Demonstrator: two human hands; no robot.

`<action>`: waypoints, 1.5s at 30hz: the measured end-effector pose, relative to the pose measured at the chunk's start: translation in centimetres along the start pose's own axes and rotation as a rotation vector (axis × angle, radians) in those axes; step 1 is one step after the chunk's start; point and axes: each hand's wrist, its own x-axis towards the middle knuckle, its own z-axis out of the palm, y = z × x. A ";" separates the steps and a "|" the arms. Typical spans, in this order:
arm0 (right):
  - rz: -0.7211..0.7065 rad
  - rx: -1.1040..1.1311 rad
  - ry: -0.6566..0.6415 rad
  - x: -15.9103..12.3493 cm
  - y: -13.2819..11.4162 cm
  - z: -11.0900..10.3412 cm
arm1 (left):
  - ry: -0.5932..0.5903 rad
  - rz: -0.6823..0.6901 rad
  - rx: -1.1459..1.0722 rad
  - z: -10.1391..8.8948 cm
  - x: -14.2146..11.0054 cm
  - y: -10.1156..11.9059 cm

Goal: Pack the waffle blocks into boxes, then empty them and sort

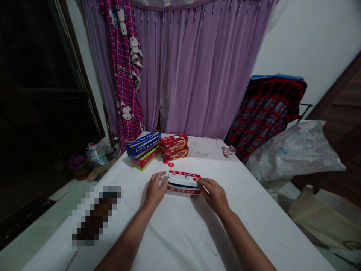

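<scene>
Head view: the left hand (155, 189) and the right hand (214, 195) reach forward on either side of a white-and-red rectangular cardboard box (184, 184), which lies flat near the middle of a white cloth-covered surface (225, 229). The left hand's fingers (161, 178) are spread and loosely curved, their tips just beside the box's left end, holding nothing. The right hand's fingers (204, 183) lie against the box's right end, but whether they grip it or only rest there cannot be told.

Farther along the surface, a blue-and-yellow carton (143, 145) lies on a red, green and yellow carton (145, 160). Just beside them, a glossy red carton with a yellow oval (174, 143) sits on a matching carton (176, 154). Small red flower-shaped pieces (168, 163) lie between those stacks and the white box, and a crumpled foil wrapper (228, 151) sits near the far right corner. A pixelated patch (94, 216) covers something at the left edge of the surface, and a purple curtain (197, 67) hangs behind it all
</scene>
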 end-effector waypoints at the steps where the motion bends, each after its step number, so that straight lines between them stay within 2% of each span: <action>1: 0.001 -0.008 -0.002 -0.1 0.0 0.1 | -0.022 0.081 0.036 -0.6 0.2 0.2; 5: -0.005 -0.048 0.015 -0.2 -0.1 0.2 | -0.252 0.351 0.249 -2.7 1.8 1.2; 7: -0.015 -0.069 0.034 -0.2 -0.2 0.4 | -0.371 0.430 0.356 -3.3 2.5 1.6; 9: -0.027 -0.079 0.053 -0.5 -0.3 0.6 | -0.434 0.487 0.442 -3.6 3.0 1.8; 12: -0.036 -0.079 0.082 -0.9 -0.5 0.9 | -0.448 0.556 0.534 -3.5 3.0 1.9; 16: -0.046 -0.067 0.120 -1.3 -0.8 1.1 | -0.395 0.602 0.597 -3.2 2.3 2.1; 19: -0.058 -0.055 0.119 -1.4 -0.9 1.1 | -0.371 0.632 0.610 -2.9 1.9 2.2; 23: -0.077 -0.043 0.103 -1.7 -0.9 1.0 | -0.399 0.682 0.557 -2.1 1.3 2.0; 28: -0.050 -0.086 0.054 -2.6 -1.3 1.0 | -0.449 0.622 0.486 -1.6 0.2 2.1; 31: -0.010 -0.087 0.028 -2.7 -1.4 1.1 | -0.430 0.582 0.466 -1.6 -0.2 2.7; 37: 0.001 -0.058 0.077 -2.4 -1.5 1.4 | -0.422 0.605 0.480 -1.2 1.0 3.5; 39: 0.025 -0.052 0.119 -2.6 -1.5 1.6 | -0.449 0.620 0.498 -0.9 1.6 3.7; 45: 0.160 -0.068 0.243 -4.0 -0.1 1.8 | -0.627 0.627 0.594 0.9 3.3 4.1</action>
